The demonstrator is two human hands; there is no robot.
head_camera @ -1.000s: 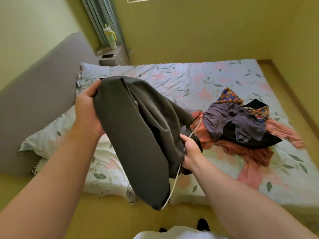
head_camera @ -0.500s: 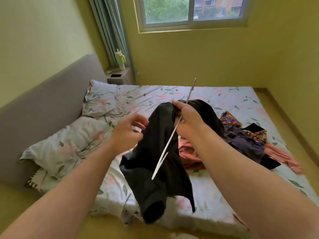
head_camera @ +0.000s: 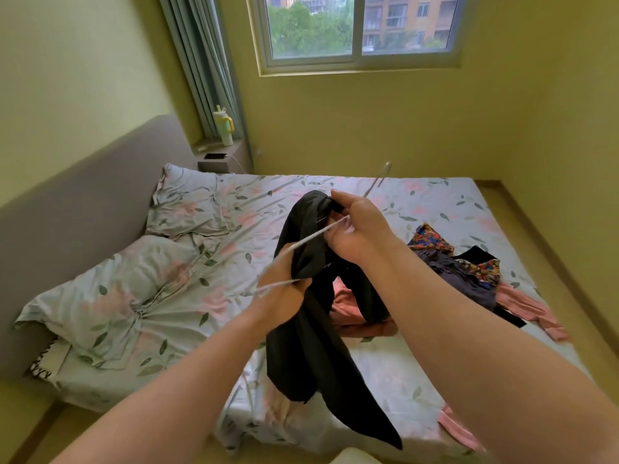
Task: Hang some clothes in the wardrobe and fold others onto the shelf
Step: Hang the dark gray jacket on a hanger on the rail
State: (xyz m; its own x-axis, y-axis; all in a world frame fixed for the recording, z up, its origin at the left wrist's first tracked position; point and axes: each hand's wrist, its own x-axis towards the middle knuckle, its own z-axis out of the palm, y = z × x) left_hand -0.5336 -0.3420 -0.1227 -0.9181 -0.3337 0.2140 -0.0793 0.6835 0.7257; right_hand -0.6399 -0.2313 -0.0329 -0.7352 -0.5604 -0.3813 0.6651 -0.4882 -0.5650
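1. At six o'clock, nearest the camera, two bare forearms reached out over the bed's foot edge. Between them the tail of the dark charcoal soft-cloth garment [head_camera: 301, 363] hung down past the mattress edge.
2. At the frame's centre the left hand [head_camera: 284, 296] had its fingers curled round a bunched fold of that garment. They also held the lower end of the thin white hanger [head_camera: 303, 242].
3. At one o'clock of it, the right hand [head_camera: 360, 232] pinched the hanger's upper part against the garment's top, fingers closed on both. The hook poked out beyond, blurred.
4. The step appeared to be threading the hanger into the garment, and it was not yet seated.
   - The cloth was twisted, so a hanger arm could run into a fold instead of an opening and snag.
   - If either grip slackened, the limp fabric could slide off the smooth hanger onto the bed or floor.
5. At three o'clock of the hands, the heap of loose clothes [head_camera: 469, 286] waited on the floral-print bed [head_camera: 435, 199], a salmon-pink garment [head_camera: 348, 309] nearest.
6. At nine o'clock, two floral pillows [head_camera: 110, 296] lay against the grey padded headboard [head_camera: 83, 195].
7. At eleven o'clock, far off, a pale green tumbler with a yellow handle [head_camera: 223, 127] stood by the curtain. The window [head_camera: 361, 28] sat at twelve. No wardrobe or shelf was in view.
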